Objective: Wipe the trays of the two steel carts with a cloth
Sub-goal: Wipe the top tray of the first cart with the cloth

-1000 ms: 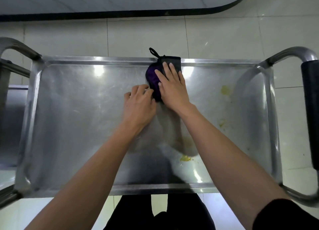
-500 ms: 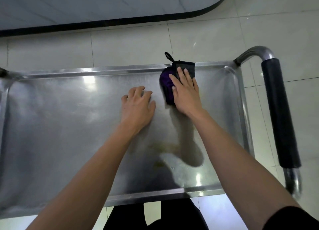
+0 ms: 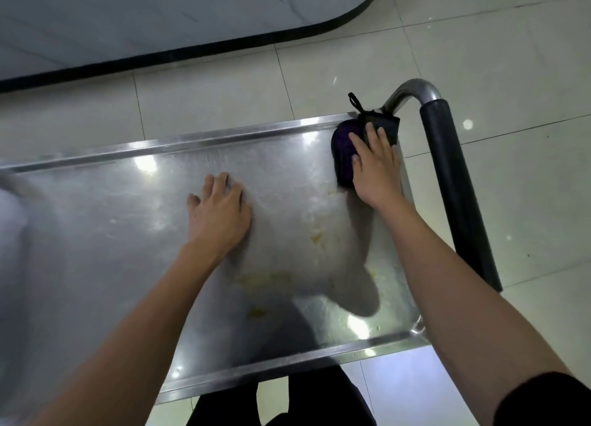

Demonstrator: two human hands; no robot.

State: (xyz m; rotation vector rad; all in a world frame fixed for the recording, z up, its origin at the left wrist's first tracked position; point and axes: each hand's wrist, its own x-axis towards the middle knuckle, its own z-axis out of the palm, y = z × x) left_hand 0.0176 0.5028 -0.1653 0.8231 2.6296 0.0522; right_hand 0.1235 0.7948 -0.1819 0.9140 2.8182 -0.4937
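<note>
The right hand (image 3: 375, 166) presses a dark purple cloth (image 3: 343, 157) flat into the far right corner of the steel tray (image 3: 128, 234), fingers (image 3: 371, 134) straight and close together. The left hand (image 3: 217, 214) rests palm down mid-tray, fingers slightly spread. Yellowish smears (image 3: 315, 237) lie between the arms, beside the black cart handle (image 3: 454, 182)

The tray (image 3: 128, 234) is brushed steel, shiny with glare spots and smeared with yellowish residue. The cloth (image 3: 343, 157) at upper right looks soft, dark purple with black trim. The handle grip (image 3: 454, 182) is matt black; the floor tiles (image 3: 511, 74) are glossy.
</note>
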